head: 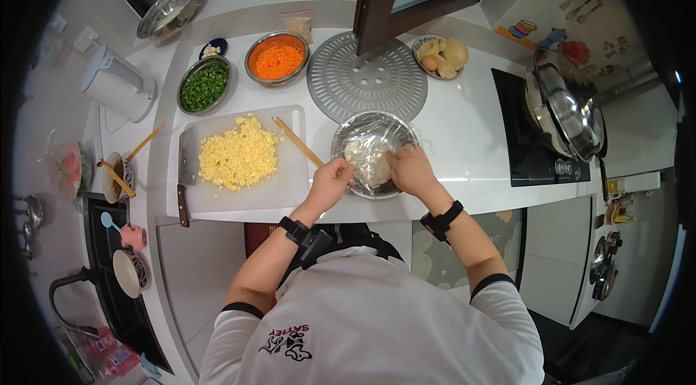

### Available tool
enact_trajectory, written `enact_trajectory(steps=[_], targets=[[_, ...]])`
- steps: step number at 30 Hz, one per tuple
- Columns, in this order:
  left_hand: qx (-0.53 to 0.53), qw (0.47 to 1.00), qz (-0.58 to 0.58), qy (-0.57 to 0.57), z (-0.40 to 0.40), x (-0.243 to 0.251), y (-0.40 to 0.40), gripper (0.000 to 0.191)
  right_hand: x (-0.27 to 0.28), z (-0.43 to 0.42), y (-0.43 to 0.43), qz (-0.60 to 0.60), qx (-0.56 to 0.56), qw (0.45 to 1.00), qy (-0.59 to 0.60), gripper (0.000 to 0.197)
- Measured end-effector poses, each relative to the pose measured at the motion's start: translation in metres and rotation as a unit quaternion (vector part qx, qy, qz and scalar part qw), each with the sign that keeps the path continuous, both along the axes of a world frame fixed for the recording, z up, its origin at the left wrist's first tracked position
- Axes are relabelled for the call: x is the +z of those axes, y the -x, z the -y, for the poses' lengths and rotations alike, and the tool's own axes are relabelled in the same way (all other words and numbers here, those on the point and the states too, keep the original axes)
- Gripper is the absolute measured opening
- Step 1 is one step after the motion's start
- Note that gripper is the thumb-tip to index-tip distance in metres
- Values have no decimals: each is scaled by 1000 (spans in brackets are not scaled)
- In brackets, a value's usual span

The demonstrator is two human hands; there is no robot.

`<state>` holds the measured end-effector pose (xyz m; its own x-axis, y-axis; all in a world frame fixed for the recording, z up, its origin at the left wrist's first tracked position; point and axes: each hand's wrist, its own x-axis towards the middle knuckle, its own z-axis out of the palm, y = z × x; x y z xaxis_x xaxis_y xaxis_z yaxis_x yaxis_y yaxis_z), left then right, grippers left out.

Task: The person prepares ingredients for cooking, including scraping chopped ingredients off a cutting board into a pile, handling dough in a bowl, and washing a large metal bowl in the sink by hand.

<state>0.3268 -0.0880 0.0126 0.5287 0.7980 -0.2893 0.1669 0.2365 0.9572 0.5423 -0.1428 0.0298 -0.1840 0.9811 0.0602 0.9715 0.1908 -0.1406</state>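
Note:
A steel bowl [336,152] holding a lump of pale dough [365,159] stands at the counter's front edge. Clear plastic wrap [375,137] stretches over its top, wrinkled and shiny. At the bowl's left front rim, my left hand [331,184] pinches the edge of the wrap between thumb and fingers. My right hand [412,170] grips the wrap at the right rim, its fingertips bent over the bowl and partly hidden. A pair of wooden chopsticks [298,141] lies just beyond my left hand, tips over the cutting board.
Left, a white cutting board [293,184] bears chopped egg [239,154] and a cleaver [187,159]. Behind are bowls of chopped greens [204,86] and shredded carrot [279,61]. A grey perforated mat [331,72] lies under the open window sash [380,10]. A lidded pan [565,107] sits on the cooktop [511,129].

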Motion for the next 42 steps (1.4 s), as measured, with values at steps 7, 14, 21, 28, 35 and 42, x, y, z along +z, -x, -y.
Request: enact_trajectory(steps=[7, 14, 21, 28, 35, 42], targets=[[19, 1000, 14, 12, 1, -2, 1, 14, 27, -7, -4, -43, -17, 999, 18, 26], [-53, 970, -54, -231, 14, 35, -17, 11, 26, 20, -31, -423, -225, 872, 101, 24], [-231, 861, -18, -452, 33, 45, -65, 11, 17, 2, -48, -697, -405, 575, 141, 19], [-462, 788, -84, -398, 54, -2, -76, 33, -40, 18, -70, -623, -428, 651, 67, 3], [-365, 869, -63, -329, 48, -17, -18, 54, -37, -3, -69, -352, -308, 862, -195, 13], [-187, 926, -36, 326, 15, -8, 38, 34, -45, -32, -48, -444, -273, 853, -12, 28]])
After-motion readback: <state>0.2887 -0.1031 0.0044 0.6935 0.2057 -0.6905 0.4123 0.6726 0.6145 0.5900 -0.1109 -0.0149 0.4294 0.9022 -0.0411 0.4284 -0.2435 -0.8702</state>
